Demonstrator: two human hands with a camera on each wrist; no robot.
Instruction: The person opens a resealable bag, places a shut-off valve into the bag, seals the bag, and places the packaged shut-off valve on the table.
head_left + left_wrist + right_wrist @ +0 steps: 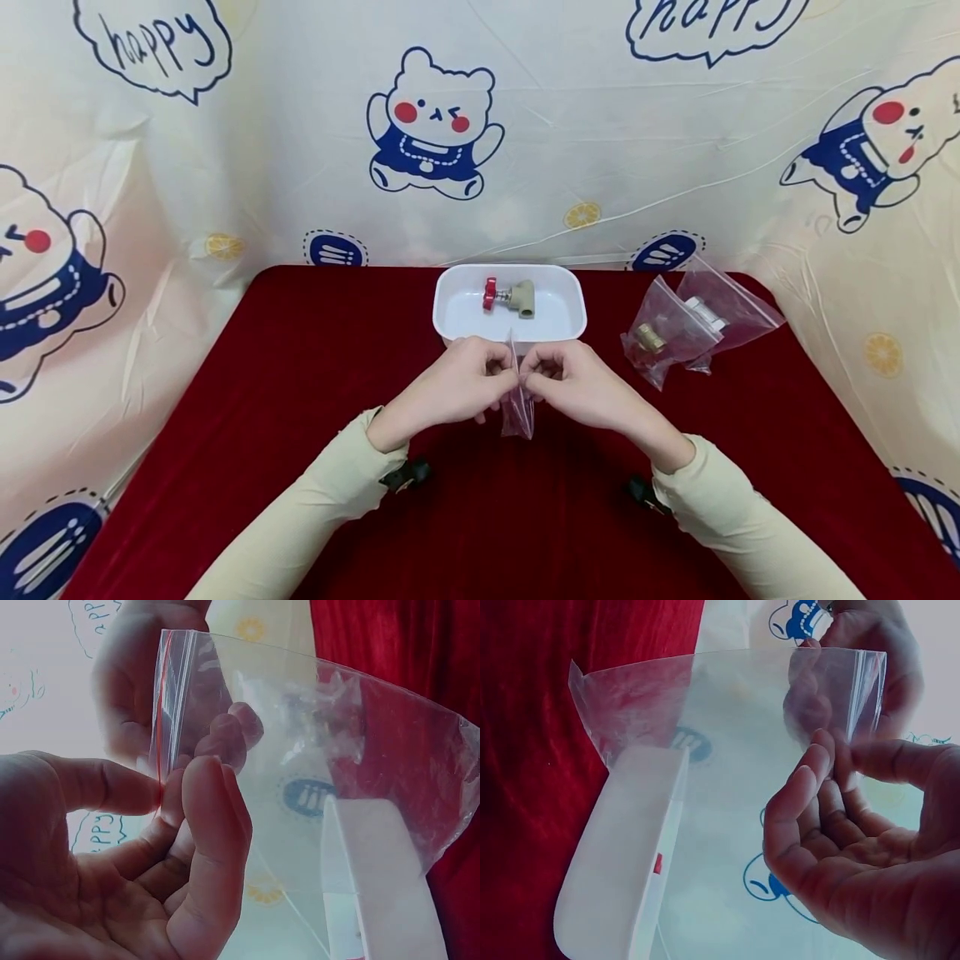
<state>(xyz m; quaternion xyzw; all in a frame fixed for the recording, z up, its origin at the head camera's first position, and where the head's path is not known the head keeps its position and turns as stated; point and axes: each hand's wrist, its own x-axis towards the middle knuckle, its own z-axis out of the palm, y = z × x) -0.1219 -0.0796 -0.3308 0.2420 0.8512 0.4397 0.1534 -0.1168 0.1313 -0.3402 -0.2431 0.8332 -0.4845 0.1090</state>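
Note:
Between the two hands hangs a clear zip-lock bag [517,417], with its zip edge at the top. My left hand [468,379] pinches that edge from the left between thumb and forefinger. From the other side my right hand [581,383] pinches the same edge, fingers curled. In the left wrist view the bag [292,735] looks see-through, with a red line along its opening. Just beyond the hands stands a white tray [450,321]. In it lies a valve [522,298] with a red handle and a grey-beige tee-shaped body.
Right of the tray lie two more clear zip bags, one holding a brass fitting [649,337], the other a whitish metal fitting [707,313]. A dark red cloth [337,350] covers the table. Printed curtains [540,225] hang behind and at both sides.

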